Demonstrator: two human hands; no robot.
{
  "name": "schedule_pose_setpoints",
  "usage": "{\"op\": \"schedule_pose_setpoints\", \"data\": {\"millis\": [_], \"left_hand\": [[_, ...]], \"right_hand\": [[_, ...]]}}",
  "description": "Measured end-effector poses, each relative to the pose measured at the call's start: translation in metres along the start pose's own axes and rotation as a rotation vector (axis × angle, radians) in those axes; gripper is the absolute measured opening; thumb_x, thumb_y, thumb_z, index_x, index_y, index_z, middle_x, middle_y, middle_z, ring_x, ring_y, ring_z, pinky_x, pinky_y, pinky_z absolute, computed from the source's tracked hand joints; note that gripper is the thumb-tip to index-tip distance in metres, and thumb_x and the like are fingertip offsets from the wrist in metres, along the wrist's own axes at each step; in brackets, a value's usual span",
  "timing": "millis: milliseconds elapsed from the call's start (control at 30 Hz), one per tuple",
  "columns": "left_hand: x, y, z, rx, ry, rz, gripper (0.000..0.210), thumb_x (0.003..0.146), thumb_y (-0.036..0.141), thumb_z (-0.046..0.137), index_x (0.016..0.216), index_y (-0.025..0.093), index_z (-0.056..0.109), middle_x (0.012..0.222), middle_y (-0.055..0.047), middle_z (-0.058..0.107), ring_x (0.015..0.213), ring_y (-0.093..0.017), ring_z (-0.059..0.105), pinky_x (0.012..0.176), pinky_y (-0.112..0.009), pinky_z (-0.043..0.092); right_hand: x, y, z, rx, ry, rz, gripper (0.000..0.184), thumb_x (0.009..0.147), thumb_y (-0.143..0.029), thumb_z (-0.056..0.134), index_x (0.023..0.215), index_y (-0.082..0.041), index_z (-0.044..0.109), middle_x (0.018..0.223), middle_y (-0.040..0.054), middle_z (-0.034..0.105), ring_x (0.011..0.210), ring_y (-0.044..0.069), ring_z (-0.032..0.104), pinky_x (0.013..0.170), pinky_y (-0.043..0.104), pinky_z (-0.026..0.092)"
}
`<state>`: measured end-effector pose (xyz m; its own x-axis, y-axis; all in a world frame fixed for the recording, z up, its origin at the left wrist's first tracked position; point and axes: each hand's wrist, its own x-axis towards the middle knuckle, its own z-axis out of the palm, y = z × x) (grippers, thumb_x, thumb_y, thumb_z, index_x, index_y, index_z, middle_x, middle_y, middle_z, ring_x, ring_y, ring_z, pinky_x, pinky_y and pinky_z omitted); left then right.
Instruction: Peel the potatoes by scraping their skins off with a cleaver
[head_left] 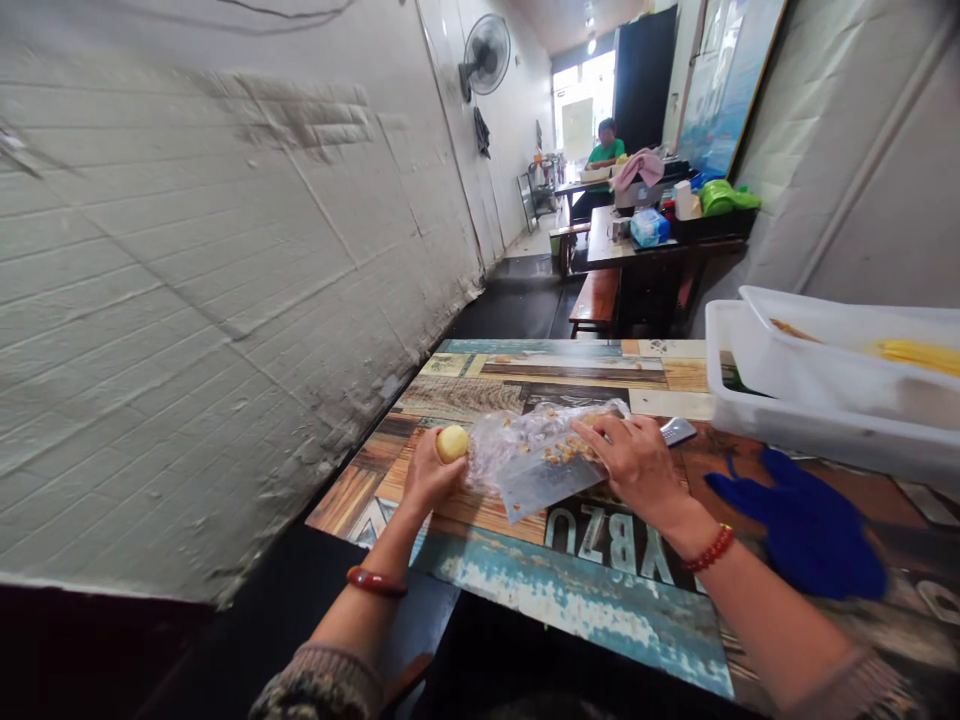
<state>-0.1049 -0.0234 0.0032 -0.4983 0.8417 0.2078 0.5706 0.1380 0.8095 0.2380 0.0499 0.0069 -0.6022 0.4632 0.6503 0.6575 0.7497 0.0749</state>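
Note:
My left hand (433, 472) is closed around a round, pale yellow peeled potato (452, 443), held up at the left side of the table. A crumpled clear plastic bag (491, 440) lies between my hands, with brownish scraps (566, 450) over it. Across its near side is a broad, grey cleaver blade (536, 487), tilted and partly covered by scraps. My right hand (641, 465) is closed over the cleaver's handle area, its fingers reaching left by the scraps. The metal handle end (679, 432) sticks out beyond the knuckles; my thumb is mostly hidden.
A blue glove (806, 525) lies right of my right arm on the patterned wooden table (480, 545). Stacked white plastic tubs (825, 425) stand at the right, something yellow inside. Further off are a bench (596, 298), a loaded table and a seated person in green (606, 150).

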Motion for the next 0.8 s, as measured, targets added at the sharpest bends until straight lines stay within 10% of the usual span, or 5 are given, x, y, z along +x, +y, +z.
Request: {"op": "schedule_pose_setpoints", "data": {"millis": [200, 433, 633, 800], "left_hand": [[0.003, 0.038, -0.010, -0.715, -0.077, -0.347, 0.062, 0.071, 0.067, 0.061, 0.108, 0.017, 0.054, 0.094, -0.007, 0.066, 0.082, -0.020, 0.066, 0.065, -0.028, 0.049], [-0.022, 0.090, -0.005, -1.162, -0.181, -0.497, 0.049, 0.098, 0.054, 0.033, 0.104, 0.014, 0.062, 0.081, -0.012, 0.076, 0.067, -0.020, 0.073, 0.055, -0.025, 0.055], [-0.038, 0.104, 0.008, -1.058, -0.278, -0.389, 0.046, 0.091, 0.054, 0.053, 0.110, 0.013, 0.060, 0.089, -0.013, 0.074, 0.075, -0.021, 0.072, 0.057, -0.025, 0.054], [-0.034, 0.081, 0.004, -0.422, -0.129, 0.012, 0.066, 0.064, 0.038, 0.085, 0.119, 0.018, 0.055, 0.103, -0.005, 0.062, 0.089, -0.018, 0.060, 0.075, -0.026, 0.049]], "right_hand": [[-0.004, 0.000, 0.005, 0.060, 0.072, 0.011, 0.045, 0.091, -0.007, 0.058, 0.133, -0.021, 0.063, 0.105, 0.0076, 0.070, 0.092, 0.022, 0.058, 0.087, 0.038, 0.035], [-0.012, 0.004, 0.007, 0.142, 0.082, 0.128, 0.052, 0.088, -0.004, 0.053, 0.136, -0.022, 0.061, 0.115, 0.0091, 0.068, 0.101, 0.023, 0.060, 0.088, 0.038, 0.036], [-0.013, 0.009, 0.003, 0.146, 0.089, 0.176, 0.055, 0.085, -0.002, 0.051, 0.137, -0.019, 0.059, 0.112, 0.0086, 0.069, 0.101, 0.022, 0.061, 0.090, 0.038, 0.036], [-0.013, 0.009, 0.005, 0.106, 0.098, 0.142, 0.057, 0.084, -0.001, 0.052, 0.136, -0.021, 0.060, 0.111, 0.0077, 0.069, 0.096, 0.021, 0.060, 0.087, 0.038, 0.035]]}}
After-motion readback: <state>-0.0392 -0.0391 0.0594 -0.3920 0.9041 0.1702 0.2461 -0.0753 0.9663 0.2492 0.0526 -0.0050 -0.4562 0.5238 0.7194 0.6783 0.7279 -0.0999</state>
